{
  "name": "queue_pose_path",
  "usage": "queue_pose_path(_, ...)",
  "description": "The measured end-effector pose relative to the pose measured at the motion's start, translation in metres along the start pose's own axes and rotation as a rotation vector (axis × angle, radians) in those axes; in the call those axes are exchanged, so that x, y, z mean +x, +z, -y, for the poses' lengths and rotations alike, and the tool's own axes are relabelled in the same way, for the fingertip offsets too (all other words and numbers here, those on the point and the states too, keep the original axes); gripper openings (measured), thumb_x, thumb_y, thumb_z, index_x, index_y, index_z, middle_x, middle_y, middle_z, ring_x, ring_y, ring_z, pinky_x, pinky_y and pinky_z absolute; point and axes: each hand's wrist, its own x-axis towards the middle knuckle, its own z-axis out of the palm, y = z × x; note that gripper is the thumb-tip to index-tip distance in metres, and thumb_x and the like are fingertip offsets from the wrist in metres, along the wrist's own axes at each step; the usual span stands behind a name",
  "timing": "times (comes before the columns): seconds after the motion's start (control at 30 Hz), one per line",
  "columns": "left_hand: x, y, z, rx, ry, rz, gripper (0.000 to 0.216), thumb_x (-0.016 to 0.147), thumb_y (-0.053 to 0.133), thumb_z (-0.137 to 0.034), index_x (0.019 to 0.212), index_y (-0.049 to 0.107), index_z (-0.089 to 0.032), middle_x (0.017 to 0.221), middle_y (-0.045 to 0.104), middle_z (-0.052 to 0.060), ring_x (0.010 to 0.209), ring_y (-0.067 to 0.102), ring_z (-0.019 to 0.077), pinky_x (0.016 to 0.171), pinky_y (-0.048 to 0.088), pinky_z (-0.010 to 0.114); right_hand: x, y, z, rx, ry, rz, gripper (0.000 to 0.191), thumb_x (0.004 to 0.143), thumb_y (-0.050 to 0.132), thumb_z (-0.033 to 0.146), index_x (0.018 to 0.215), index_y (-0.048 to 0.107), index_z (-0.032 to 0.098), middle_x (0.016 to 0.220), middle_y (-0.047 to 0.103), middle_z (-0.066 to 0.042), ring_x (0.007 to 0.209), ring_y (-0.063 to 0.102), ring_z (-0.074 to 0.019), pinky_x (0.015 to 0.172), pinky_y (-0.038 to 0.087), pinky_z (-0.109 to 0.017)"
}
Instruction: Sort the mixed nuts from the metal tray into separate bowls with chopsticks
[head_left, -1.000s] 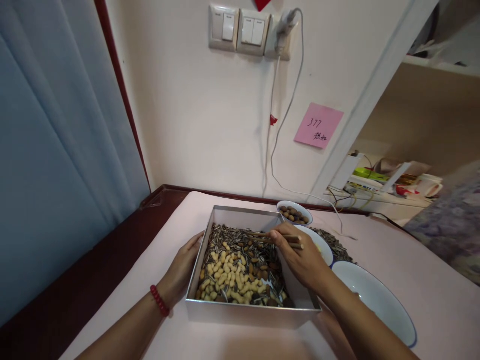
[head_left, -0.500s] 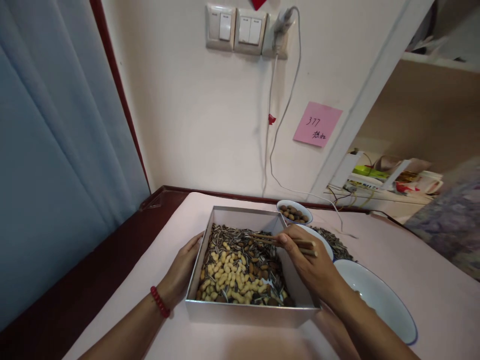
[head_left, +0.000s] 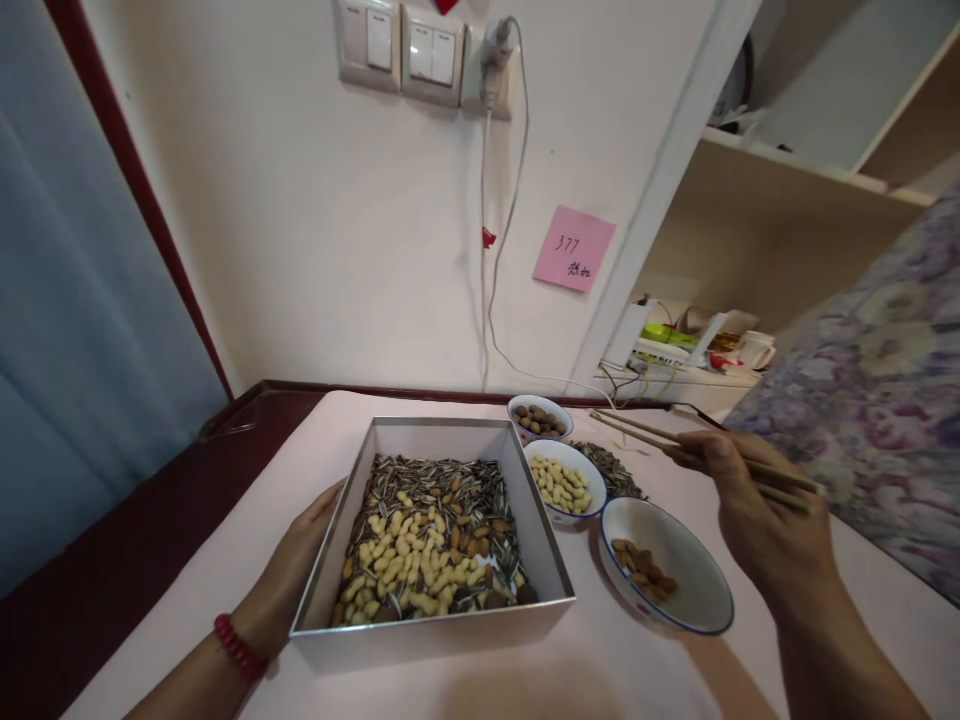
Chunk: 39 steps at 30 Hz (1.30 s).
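Note:
My right hand (head_left: 757, 510) is closed round a pair of wooden chopsticks (head_left: 637, 430), raised at the right. Their tips hang above a heap of sunflower seeds (head_left: 611, 470) on the table; whether they pinch anything is too small to tell. My left hand (head_left: 296, 550), wearing a red bead bracelet, lies with outstretched fingers against the left outer wall of a silver box (head_left: 420, 632); some fingertips are hidden. Inside the box, peanuts (head_left: 412, 550) lie towards the front left, sunflower seeds (head_left: 435, 475) at the back and right, and several almonds (head_left: 476, 540) among them.
Right of the box stand three bowls: a far one (head_left: 512, 412) with round brown nuts, a middle one (head_left: 598, 487) with peanuts, and a near one (head_left: 705, 560) with almonds. A white cable (head_left: 555, 377) runs down the wall onto the table. Floral cloth (head_left: 885, 400) hangs at the right.
My right hand has lifted the chopsticks out of the box and carried them right, over the seed heap. The bowls are uncovered. The view has turned right; my left hand stays at the box.

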Motion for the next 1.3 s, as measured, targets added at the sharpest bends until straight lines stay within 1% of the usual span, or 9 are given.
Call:
queue_pose_path(0.1,0.001,-0.001,0.0,0.021,-0.005,-0.011,0.05,0.074,0.077,-0.026,0.122,0.065,-0.021,0.098,0.079,0.004,0.09,0.074,0.0281,0.071,0.059,0.029,0.001,-0.002,-0.014,0.014,0.047,0.003,0.039,0.089,0.058,0.057,0.091,0.071,0.021,0.09,0.07,-0.007,0.082,0.071,-0.0242,0.08,0.054,-0.044)
queue_pose_path(0.17,0.002,-0.002,0.0,0.018,-0.027,-0.009,0.051,0.076,0.076,-0.029,0.124,0.063,-0.022,0.1,0.079,0.003,0.091,0.073,0.0283,0.07,0.059,0.029,0.0,-0.001,-0.014,0.049,0.047,-0.01,0.037,0.089,0.057,0.056,0.092,0.071,0.021,0.092,0.07,-0.006,0.084,0.071,-0.024,0.082,0.055,-0.044)
queue_pose_path(0.27,0.001,-0.001,0.0,0.013,-0.043,-0.005,0.053,0.076,0.076,-0.031,0.127,0.061,-0.023,0.096,0.08,0.002,0.089,0.074,0.0274,0.069,0.058,0.028,-0.005,0.005,-0.004,0.124,0.027,-0.005,0.035,0.092,0.055,0.054,0.092,0.07,0.022,0.097,0.069,-0.005,0.086,0.072,-0.0226,0.083,0.057,-0.042)
queue_pose_path(0.37,-0.002,0.003,-0.001,0.0,-0.013,-0.009,0.058,0.071,0.079,-0.027,0.126,0.062,-0.021,0.092,0.08,0.002,0.087,0.074,0.027,0.069,0.058,0.028,-0.011,0.016,0.013,0.209,0.007,0.054,0.031,0.094,0.055,0.05,0.093,0.071,0.024,0.097,0.069,-0.004,0.088,0.071,-0.0216,0.084,0.056,-0.038)
queue_pose_path(0.5,-0.008,0.01,-0.005,-0.025,0.02,-0.024,0.056,0.069,0.079,-0.026,0.123,0.065,-0.016,0.097,0.079,0.009,0.086,0.075,0.0271,0.071,0.06,0.029,-0.022,0.038,0.036,0.26,-0.042,0.278,0.027,0.096,0.053,0.045,0.095,0.071,0.025,0.097,0.069,-0.003,0.095,0.066,-0.0201,0.08,0.052,-0.031)
queue_pose_path(0.67,-0.009,0.011,-0.003,-0.054,0.019,-0.01,0.051,0.075,0.076,-0.026,0.124,0.064,-0.017,0.099,0.079,0.009,0.09,0.075,0.0273,0.076,0.061,0.033,-0.035,0.072,0.053,0.194,-0.104,0.588,0.026,0.1,0.047,0.04,0.092,0.066,0.024,0.088,0.064,0.0,0.085,0.06,-0.0168,0.074,0.045,-0.029)
queue_pose_path(0.77,-0.007,0.009,0.002,-0.067,0.025,0.016,0.047,0.077,0.074,-0.026,0.123,0.064,-0.018,0.1,0.078,0.008,0.091,0.075,0.0255,0.077,0.061,0.03,-0.038,0.093,0.055,0.166,-0.131,0.695,0.029,0.099,0.046,0.04,0.085,0.063,0.022,0.083,0.061,-0.001,0.08,0.058,-0.0169,0.073,0.043,-0.03)
queue_pose_path(1.0,-0.003,0.008,0.006,-0.108,0.009,0.023,0.047,0.078,0.073,-0.022,0.124,0.064,-0.019,0.098,0.079,0.008,0.085,0.076,0.0247,0.075,0.061,0.031,-0.037,0.124,0.054,0.118,-0.178,0.791,0.031,0.1,0.045,0.038,0.079,0.059,0.021,0.078,0.058,-0.001,0.075,0.054,-0.0168,0.07,0.039,-0.03)
queue_pose_path(1.3,-0.007,0.011,0.003,-0.123,0.014,0.037,0.046,0.081,0.07,-0.023,0.126,0.062,-0.018,0.104,0.078,0.01,0.085,0.075,0.0257,0.073,0.06,0.032,-0.039,0.13,0.053,0.101,-0.201,0.799,0.031,0.1,0.044,0.038,0.077,0.056,0.021,0.077,0.055,0.0,0.074,0.052,-0.0164,0.07,0.038,-0.03)
